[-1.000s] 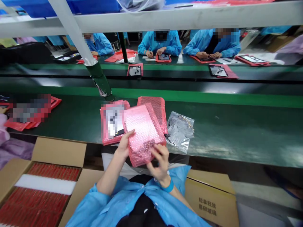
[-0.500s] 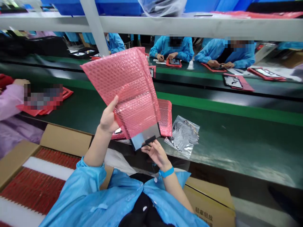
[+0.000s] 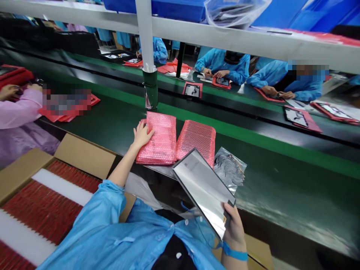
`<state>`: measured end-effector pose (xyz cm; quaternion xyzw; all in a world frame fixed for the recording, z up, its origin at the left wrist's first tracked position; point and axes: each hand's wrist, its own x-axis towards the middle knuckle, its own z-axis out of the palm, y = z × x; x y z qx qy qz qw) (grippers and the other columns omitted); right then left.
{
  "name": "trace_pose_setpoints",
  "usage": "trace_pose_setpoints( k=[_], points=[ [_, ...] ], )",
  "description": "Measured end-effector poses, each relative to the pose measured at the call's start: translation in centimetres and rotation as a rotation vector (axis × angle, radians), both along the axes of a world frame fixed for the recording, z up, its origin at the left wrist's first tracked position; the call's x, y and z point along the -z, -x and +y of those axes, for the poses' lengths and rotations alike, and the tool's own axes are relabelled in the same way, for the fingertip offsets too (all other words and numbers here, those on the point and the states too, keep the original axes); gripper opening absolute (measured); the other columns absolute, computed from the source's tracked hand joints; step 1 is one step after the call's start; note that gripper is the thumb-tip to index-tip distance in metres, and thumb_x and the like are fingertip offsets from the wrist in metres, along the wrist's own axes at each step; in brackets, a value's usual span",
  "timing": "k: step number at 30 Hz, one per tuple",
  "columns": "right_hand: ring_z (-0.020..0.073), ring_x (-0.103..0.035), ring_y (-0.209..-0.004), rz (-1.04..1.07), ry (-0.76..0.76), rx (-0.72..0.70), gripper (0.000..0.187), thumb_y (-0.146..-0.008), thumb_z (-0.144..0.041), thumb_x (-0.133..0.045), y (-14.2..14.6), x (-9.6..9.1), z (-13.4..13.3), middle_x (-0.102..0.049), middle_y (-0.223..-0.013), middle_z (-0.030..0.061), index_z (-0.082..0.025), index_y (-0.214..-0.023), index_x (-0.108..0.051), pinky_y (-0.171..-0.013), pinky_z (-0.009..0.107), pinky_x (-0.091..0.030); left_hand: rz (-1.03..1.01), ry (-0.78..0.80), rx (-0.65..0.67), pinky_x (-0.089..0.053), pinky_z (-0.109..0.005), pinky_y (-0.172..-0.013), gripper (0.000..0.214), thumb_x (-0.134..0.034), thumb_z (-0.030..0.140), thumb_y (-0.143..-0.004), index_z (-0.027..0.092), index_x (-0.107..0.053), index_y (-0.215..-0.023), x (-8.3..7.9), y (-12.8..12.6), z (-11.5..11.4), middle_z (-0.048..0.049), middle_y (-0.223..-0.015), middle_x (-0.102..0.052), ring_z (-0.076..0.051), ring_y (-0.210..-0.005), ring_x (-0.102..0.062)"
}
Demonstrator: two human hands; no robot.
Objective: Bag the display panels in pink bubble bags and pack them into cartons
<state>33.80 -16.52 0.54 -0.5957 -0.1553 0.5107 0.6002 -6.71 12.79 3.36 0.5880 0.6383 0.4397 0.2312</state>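
In my right hand (image 3: 235, 224) is a thin tablet-sized display panel (image 3: 204, 189) with a shiny silvery back and dark edges. My thumb lies over its lower corner, and it tilts above the bench's front edge. My left hand (image 3: 143, 134) rests with fingers spread on the left side of a pile of pink bubble-wrap bags (image 3: 161, 140). Just right of that pile lies another pink bubble-wrap bag (image 3: 196, 140), its lower part behind the panel. Beside it sits a clear plastic bag of grey flex cables (image 3: 229, 168).
An open carton (image 3: 84, 153) with red-wrapped pieces and white foam stands at lower left. A post (image 3: 145, 37) rises behind the bench under the shelf beam (image 3: 225, 39). Co-workers in blue sit across the line; one in a pink sleeve (image 3: 21, 107) works at left.
The display panel has come out of the pink bubble-wrap bag into my right hand, moving down and right. My left hand has lowered to the bag pile. The view has shifted left.
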Motion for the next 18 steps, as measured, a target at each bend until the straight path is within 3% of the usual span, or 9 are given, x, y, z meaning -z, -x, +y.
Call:
trace_pose_setpoints(
  k=[2,3,8,11,13,15,18],
  points=[
    [0.0254,-0.078,-0.068,0.014,-0.029,-0.02,0.038,-0.058,-0.047,-0.099,1.6,-0.9,1.6,-0.08,-0.079,0.0016,-0.031,-0.08,-0.072,-0.059,0.036,-0.066,0.142,-0.077,-0.101,-0.01,-0.078,-0.133,0.099,-0.078,0.065,-0.089,0.015,-0.045,-0.168,0.5,0.1,-1.0,-0.0268,-0.186,-0.016,-0.048,-0.174,-0.009],
    [0.0249,-0.078,-0.07,0.015,-0.057,-0.048,0.038,-0.061,-0.048,-0.099,2.9,-1.4,2.6,-0.079,-0.079,0.0013,-0.031,-0.081,-0.072,-0.061,0.036,-0.067,0.215,-0.112,-0.112,-0.007,-0.079,-0.133,0.099,-0.075,0.064,-0.092,0.018,-0.04,-0.172,0.7,0.2,-1.7,-0.0245,-0.187,-0.011,-0.046,-0.175,-0.005],
    [0.0225,-0.079,-0.083,0.052,-0.266,-0.273,0.044,-0.074,-0.056,-0.096,12.0,-3.5,10.1,-0.081,-0.092,0.0022,-0.025,-0.093,-0.07,-0.072,0.035,-0.069,0.372,-0.023,0.197,-0.013,-0.077,-0.134,0.056,-0.056,0.055,-0.107,0.031,-0.062,-0.157,2.7,0.4,-5.6,-0.0141,-0.174,-0.05,-0.038,-0.169,-0.035],
    [0.0227,-0.08,-0.084,0.143,-0.325,-0.339,0.05,-0.076,-0.061,-0.094,17.8,-4.0,14.9,-0.079,-0.09,0.0012,-0.024,-0.098,-0.067,-0.072,0.035,-0.07,0.299,-0.024,0.121,-0.018,-0.08,-0.132,0.053,-0.053,0.052,-0.108,0.031,-0.064,-0.155,4.1,0.2,-6.7,-0.0155,-0.173,-0.052,-0.04,-0.167,-0.038],
    [0.0211,-0.08,-0.078,0.163,-0.324,-0.356,0.053,-0.077,-0.063,-0.092,20.5,-4.0,17.3,-0.079,-0.089,0.0005,-0.025,-0.103,-0.065,-0.067,0.033,-0.069,0.199,-0.08,0.061,-0.024,-0.075,-0.133,0.056,-0.05,0.053,-0.108,0.028,-0.061,-0.157,4.6,0.3,-6.9,-0.0178,-0.173,-0.05,-0.038,-0.167,-0.039],
    [0.0189,-0.078,-0.068,0.132,-0.276,-0.471,0.056,-0.079,-0.068,-0.089,21.6,-3.7,18.3,-0.079,-0.084,0.0018,-0.024,-0.102,-0.063,-0.06,0.029,-0.066,0.084,-0.15,0.001,-0.031,-0.066,-0.135,0.059,-0.046,0.055,-0.11,0.023,-0.058,-0.158,4.7,0.8,-7.3,-0.0203,-0.173,-0.049,-0.034,-0.166,-0.042],
    [0.0172,-0.07,-0.049,-0.013,-0.147,-0.862,0.063,-0.081,-0.08,-0.082,19.4,-2.2,16.8,-0.075,-0.067,0.0031,-0.022,-0.09,-0.059,-0.046,0.025,-0.055,-0.011,-0.209,-0.027,-0.038,-0.056,-0.133,0.057,-0.041,0.057,-0.112,0.021,-0.064,-0.15,4.3,1.7,-8.7,-0.0198,-0.167,-0.057,-0.03,-0.158,-0.052]
  ],
)
